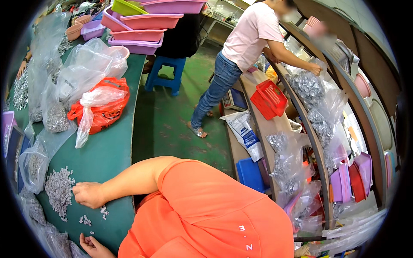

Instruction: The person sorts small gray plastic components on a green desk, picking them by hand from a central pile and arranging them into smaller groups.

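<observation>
A heap of small silvery-grey metal pieces [59, 192] lies on the green tabletop [105, 148]. At the heap's right edge is my right hand [89, 195], its fingers curled together. Whatever they hold is hidden or too small to make out. Nearer the lower edge, my left hand [95, 247] rests low over the table with finger and thumb apart, partly cut off by the picture's edge. Between the hands lie a little cluster of pieces [85, 220] and a single piece [92, 232]. Another small cluster [104, 211] sits below my right wrist.
Clear plastic bags [79, 71], an orange-red bag [105, 105] and stacked pink and purple trays [148, 22] crowd the table's far part. Beyond are a blue stool [166, 74], a standing person [241, 47], and shelves with a red basket [269, 99] and bagged metal parts [306, 86].
</observation>
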`<state>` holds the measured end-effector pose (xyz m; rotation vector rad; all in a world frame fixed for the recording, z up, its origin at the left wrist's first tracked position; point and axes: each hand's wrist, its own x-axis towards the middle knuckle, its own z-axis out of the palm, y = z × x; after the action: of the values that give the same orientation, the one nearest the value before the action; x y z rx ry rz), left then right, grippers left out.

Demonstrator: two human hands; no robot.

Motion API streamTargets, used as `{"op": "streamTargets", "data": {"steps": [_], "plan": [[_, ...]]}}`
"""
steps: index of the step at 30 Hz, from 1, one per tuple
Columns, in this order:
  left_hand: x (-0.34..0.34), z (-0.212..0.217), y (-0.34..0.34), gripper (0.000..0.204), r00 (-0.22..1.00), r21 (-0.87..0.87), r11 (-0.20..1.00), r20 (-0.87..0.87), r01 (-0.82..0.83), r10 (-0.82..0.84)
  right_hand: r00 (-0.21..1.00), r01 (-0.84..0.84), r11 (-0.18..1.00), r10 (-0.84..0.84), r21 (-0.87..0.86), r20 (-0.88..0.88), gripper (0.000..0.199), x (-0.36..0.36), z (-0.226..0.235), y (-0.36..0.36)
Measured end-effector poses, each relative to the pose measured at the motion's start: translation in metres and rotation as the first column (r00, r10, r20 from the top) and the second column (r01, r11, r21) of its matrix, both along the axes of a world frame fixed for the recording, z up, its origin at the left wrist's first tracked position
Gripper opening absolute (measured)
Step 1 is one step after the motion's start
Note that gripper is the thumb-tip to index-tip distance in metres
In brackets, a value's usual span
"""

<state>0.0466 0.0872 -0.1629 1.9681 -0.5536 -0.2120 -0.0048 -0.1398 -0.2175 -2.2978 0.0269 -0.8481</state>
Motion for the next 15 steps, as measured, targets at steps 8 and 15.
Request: {"op": "streamTargets", "data": {"steps": [8,15], "plan": [[-0.001,-0.010,-0.003,0.028,0.994,-0.029,0.996,0.074,-0.085,0.087,0.989,-0.059,0.982,0.033,0.178,0.146,0.008,-0.010,0.002,-0.011],[0.015,-0.044,0.002,0.028,0.980,-0.083,0.987,0.133,-0.138,0.148,0.835,0.512,0.814,-0.546,0.273,0.062,0.016,-0.208,0.084,-0.079]]}}
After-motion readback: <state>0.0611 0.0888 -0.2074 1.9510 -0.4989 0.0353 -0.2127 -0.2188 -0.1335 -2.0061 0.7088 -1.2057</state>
